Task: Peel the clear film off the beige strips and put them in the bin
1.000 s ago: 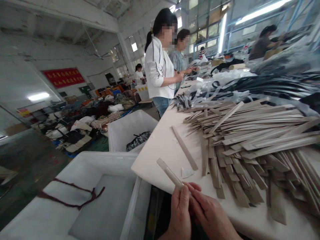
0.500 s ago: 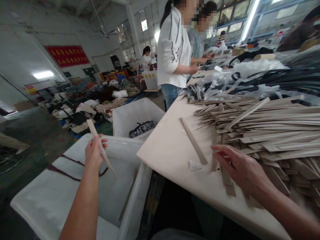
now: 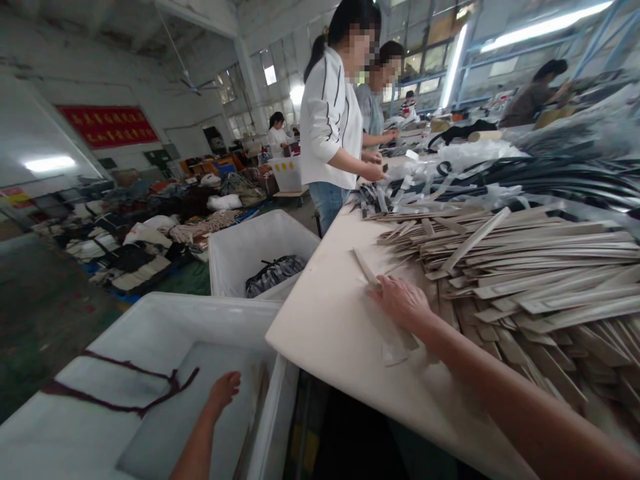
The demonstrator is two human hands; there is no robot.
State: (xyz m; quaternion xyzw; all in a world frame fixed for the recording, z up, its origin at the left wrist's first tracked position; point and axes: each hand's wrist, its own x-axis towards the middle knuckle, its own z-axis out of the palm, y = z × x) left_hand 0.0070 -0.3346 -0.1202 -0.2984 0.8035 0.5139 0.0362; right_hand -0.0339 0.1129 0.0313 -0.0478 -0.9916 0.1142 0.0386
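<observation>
My right hand (image 3: 403,301) is over the table (image 3: 320,313), its fingers closed on a flat beige strip (image 3: 364,265) that lies near the table's left edge. A small whitish scrap (image 3: 395,355) sits just below that strip. My left hand (image 3: 225,389) is inside the near white bin (image 3: 165,307), fingers curled, beside some strips (image 3: 256,393) along the bin's right wall. Whether it holds anything cannot be made out. A large pile of beige strips (image 3: 540,267) spreads over the right of the table.
A second white bin (image 3: 225,257) holds a dark and grey bundle (image 3: 275,275). Dark cords hang in the near bin. A person in a white jacket (image 3: 330,120) stands at the table's far side, near plastic-wrapped black strips (image 3: 560,180). Cloth heaps cover the floor at left.
My left hand has moved down into the near bin, and the strip it held no longer shows in it. My right hand has moved left from the pile's edge and taken hold of the lone strip.
</observation>
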